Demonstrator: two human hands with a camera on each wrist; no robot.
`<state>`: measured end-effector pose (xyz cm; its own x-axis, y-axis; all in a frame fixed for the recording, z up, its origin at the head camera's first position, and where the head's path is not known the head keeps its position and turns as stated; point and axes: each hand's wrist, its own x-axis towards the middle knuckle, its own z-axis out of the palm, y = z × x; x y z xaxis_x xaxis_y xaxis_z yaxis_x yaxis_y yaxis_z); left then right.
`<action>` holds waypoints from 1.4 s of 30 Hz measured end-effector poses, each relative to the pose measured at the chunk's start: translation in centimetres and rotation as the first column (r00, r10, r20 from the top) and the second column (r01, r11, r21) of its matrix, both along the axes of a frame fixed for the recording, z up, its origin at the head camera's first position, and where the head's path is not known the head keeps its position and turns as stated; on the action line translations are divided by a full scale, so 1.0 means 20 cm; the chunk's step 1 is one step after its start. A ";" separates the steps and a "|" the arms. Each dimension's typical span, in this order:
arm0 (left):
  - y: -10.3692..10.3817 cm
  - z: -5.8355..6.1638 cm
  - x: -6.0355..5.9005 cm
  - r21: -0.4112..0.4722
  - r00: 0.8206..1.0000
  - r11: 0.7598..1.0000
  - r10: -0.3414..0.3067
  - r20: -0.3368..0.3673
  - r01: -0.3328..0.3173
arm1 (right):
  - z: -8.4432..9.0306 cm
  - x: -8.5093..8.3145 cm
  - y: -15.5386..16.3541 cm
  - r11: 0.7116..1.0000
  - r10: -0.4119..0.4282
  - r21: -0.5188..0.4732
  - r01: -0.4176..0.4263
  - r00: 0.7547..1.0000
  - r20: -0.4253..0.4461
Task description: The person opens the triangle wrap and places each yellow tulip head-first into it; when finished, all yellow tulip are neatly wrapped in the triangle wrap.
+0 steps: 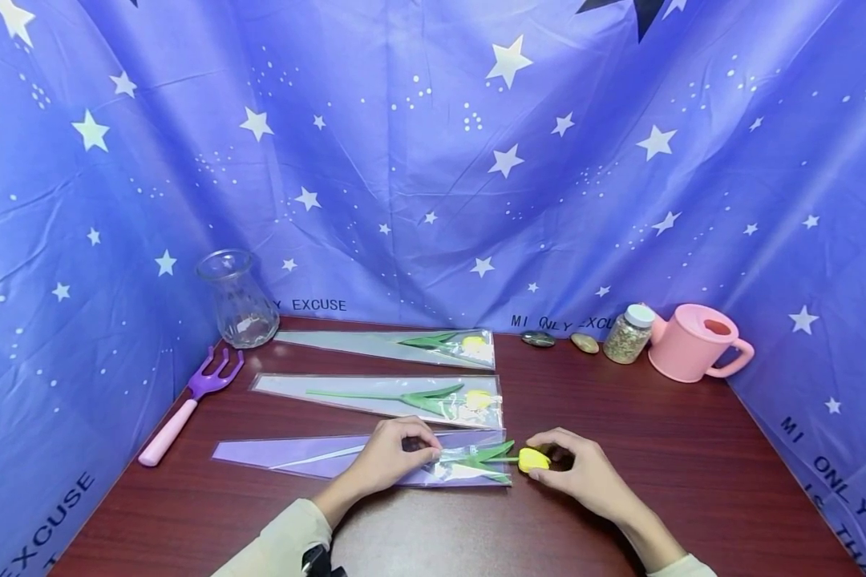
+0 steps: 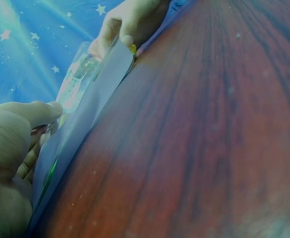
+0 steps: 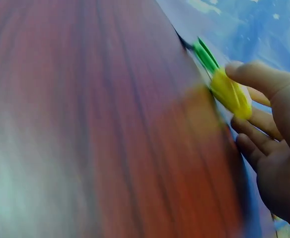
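- Right hand [image 1: 584,473] pinches the yellow tulip head [image 1: 533,460]; soft, light, probably crushable.
- Left hand [image 1: 390,458] pins the slippery clear sleeve [image 1: 317,458] flat; stem likely the safer hold.

Cream sleeves, dark wrist strap [image 1: 316,558]

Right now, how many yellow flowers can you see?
3: one in the far sleeve, one in the middle sleeve, one pinched by the right hand beside the near sleeve's opening.
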<state>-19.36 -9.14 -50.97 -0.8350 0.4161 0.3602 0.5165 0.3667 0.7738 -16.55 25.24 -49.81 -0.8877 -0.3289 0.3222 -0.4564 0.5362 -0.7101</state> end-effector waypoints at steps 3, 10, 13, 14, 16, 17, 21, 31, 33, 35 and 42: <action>0.00 0.01 0.00 0.005 1.000 1.000 0.003 0.016 -0.003 | 0.00 0.00 0.05 1.000 0.020 0.018 -0.019 1.000 -0.014; 0.00 0.00 0.00 0.020 1.000 1.000 0.002 0.022 -0.002 | -0.03 -0.01 0.07 0.999 0.037 0.009 -0.037 0.999 -0.039; 0.00 0.00 0.00 0.015 1.000 1.000 0.003 0.009 -0.004 | -0.03 -0.01 0.05 0.999 0.036 -0.031 -0.037 0.999 -0.039; 0.00 0.00 0.00 0.015 1.000 1.000 0.004 0.005 -0.004 | -0.03 -0.01 0.05 0.998 0.038 -0.044 -0.040 0.998 -0.040; 0.00 0.00 0.00 0.015 1.000 1.000 0.003 -0.007 -0.003 | -0.03 -0.01 0.03 0.997 0.042 -0.062 -0.045 0.998 -0.042; 0.00 0.00 0.00 0.017 1.000 1.000 0.003 -0.012 -0.003 | -0.03 -0.01 0.01 0.997 0.043 -0.068 -0.046 0.998 -0.044; 0.00 0.01 0.00 0.024 1.000 1.000 -0.001 -0.029 0.002 | -0.02 -0.01 -0.04 0.996 0.036 -0.075 -0.040 0.998 -0.054; 0.02 0.03 0.02 -0.001 1.000 1.000 -0.004 -0.014 0.004 | -0.03 -0.02 -0.17 0.985 0.103 -0.140 -0.105 0.994 -0.020; 0.02 0.03 0.02 0.003 1.000 1.000 -0.008 -0.013 0.008 | -0.04 -0.02 -0.20 0.982 0.112 -0.156 -0.110 0.994 0.001; 0.02 0.03 0.02 0.008 1.000 1.000 -0.012 -0.015 0.012 | -0.05 -0.02 -0.21 0.981 0.110 -0.161 -0.107 0.994 0.012; 0.02 0.03 0.02 0.007 0.999 1.000 -0.017 -0.030 0.017 | -0.05 -0.02 -0.24 0.978 0.104 -0.184 -0.102 0.995 0.003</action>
